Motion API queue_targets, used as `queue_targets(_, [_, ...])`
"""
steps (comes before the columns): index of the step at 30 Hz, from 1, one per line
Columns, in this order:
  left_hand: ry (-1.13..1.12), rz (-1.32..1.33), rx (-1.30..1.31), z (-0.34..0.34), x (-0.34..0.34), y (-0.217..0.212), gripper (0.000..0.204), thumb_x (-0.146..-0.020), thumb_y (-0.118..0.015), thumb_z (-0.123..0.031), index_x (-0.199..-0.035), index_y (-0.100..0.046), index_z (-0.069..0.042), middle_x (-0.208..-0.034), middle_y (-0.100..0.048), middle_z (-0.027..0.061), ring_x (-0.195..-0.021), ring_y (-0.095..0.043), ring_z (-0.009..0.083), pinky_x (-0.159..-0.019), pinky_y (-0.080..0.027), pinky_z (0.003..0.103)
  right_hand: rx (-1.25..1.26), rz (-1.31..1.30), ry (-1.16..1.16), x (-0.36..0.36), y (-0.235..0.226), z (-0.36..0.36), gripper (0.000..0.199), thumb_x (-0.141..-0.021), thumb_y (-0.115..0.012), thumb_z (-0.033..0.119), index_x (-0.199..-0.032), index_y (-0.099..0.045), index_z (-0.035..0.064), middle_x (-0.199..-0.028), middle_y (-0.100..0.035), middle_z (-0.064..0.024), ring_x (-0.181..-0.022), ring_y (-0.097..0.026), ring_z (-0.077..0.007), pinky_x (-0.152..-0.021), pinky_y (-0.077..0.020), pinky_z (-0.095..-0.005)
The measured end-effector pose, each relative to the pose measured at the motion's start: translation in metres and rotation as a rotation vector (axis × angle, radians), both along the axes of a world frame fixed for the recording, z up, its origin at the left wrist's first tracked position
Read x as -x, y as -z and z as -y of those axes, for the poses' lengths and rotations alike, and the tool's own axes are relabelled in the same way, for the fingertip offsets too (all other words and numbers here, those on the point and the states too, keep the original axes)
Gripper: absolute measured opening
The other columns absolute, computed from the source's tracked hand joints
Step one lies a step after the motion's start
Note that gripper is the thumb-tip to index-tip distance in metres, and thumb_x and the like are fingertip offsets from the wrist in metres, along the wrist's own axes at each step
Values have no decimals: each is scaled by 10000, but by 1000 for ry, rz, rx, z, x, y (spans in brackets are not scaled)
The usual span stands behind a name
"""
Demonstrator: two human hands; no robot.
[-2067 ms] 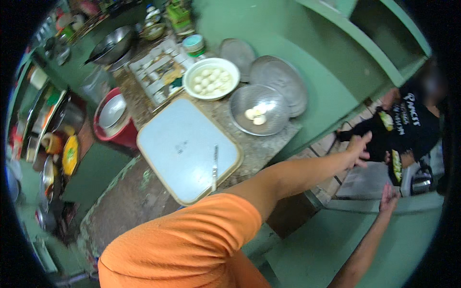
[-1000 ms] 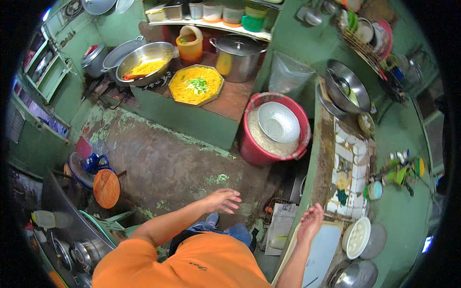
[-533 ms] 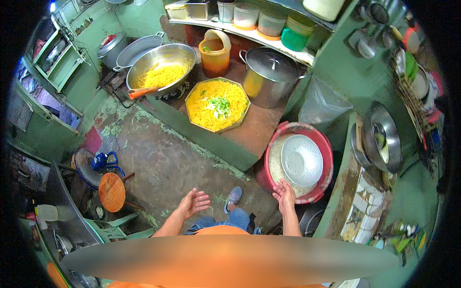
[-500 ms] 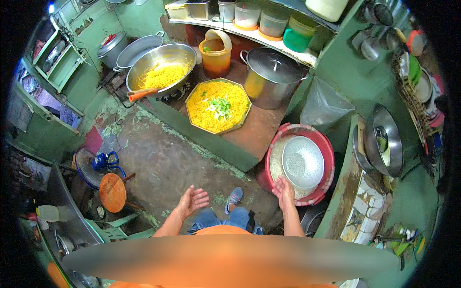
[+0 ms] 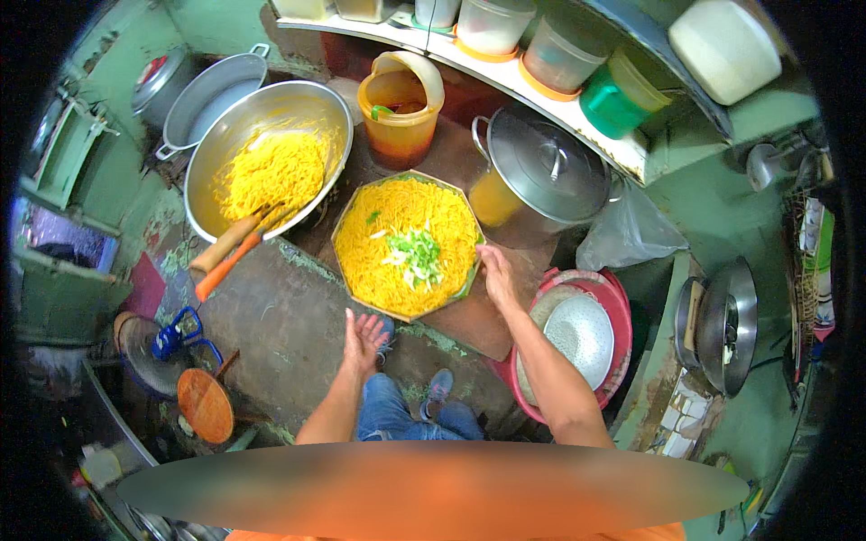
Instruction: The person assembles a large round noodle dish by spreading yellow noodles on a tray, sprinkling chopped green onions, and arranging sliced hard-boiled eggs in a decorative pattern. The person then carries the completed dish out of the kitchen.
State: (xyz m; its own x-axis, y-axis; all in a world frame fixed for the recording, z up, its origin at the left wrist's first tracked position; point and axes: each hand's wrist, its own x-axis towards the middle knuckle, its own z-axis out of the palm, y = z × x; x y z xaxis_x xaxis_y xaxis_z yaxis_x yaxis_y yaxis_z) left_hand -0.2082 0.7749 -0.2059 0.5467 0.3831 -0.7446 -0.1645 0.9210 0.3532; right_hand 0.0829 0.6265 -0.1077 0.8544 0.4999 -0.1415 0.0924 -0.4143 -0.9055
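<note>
Reaching right hand [image 5: 496,276]: fingers at the noodle tray [image 5: 410,319]'s right rim; can't tell if gripping.
Left hand [image 5: 361,337]: open, near, apart from it.
Noodle tray: on table [image 5: 474,330].
Hold: seemingly beginning; steadying calls for left-side support.

They wear an orange top [image 5: 451,512] (its front badly blurred), a pair of blue denim jeans [image 5: 388,410] and greyish-blue shoes [image 5: 440,386], while the left and right forearms [image 5: 557,374] are both bare.

Left hand [image 5: 363,337], bare: open, palm turned inward. Right hand [image 5: 496,278], bare: extended farther forward. Forearms [image 5: 557,374], two: bare, both angled inward.
</note>
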Motion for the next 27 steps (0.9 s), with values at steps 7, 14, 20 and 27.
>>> queue_targets(7, [-98, 50, 124, -17, -42, 20, 754, -893, -573, -619, -1406, -399, -94, -1369, -524, 114, -1253, -528, 298, -1069, -428, 499, 254, 377, -278, -108, 18, -148, 489, -1025, -366, 383, -1266, -576, 14, -1297, -550, -237, -1226, -493, -387, -1067, -363, -430])
queue_targets(14, [-55, -75, 113, -33, -41, 3, 748, -915, -526, -629, -1447, -378, -124, -1442, -467, 73, -1293, -492, 278, -1083, -410, 481, 604, 378, -336, -141, 72, -201, 532, -1020, -302, 423, -1186, -614, 25, -1203, -601, -244, -1166, -516, -398, -1032, -376, -468])
queue_targets(20, [-63, -128, -12, -112, -21, 16, 769, -929, -484, -646, -1460, -374, -101, -1458, -458, 88, -1308, -473, 263, -1088, -396, 426, 650, 239, -177, -98, 81, -151, 603, -1005, -288, 502, -1129, -622, 15, -1143, -621, -255, -1111, -537, -416, -987, -385, -505])
queue_targets(27, [152, -10, 40, -157, -16, 36, 865, -901, -415, -729, -1534, -261, -159, -1569, -304, 72, -1397, -362, 269, -1117, -360, 446, 442, -21, 124, -47, 87, -100, 681, -954, -364, 635, -1168, -611, 38, -1150, -628, -252, -1125, -570, -391, -995, -401, -450])
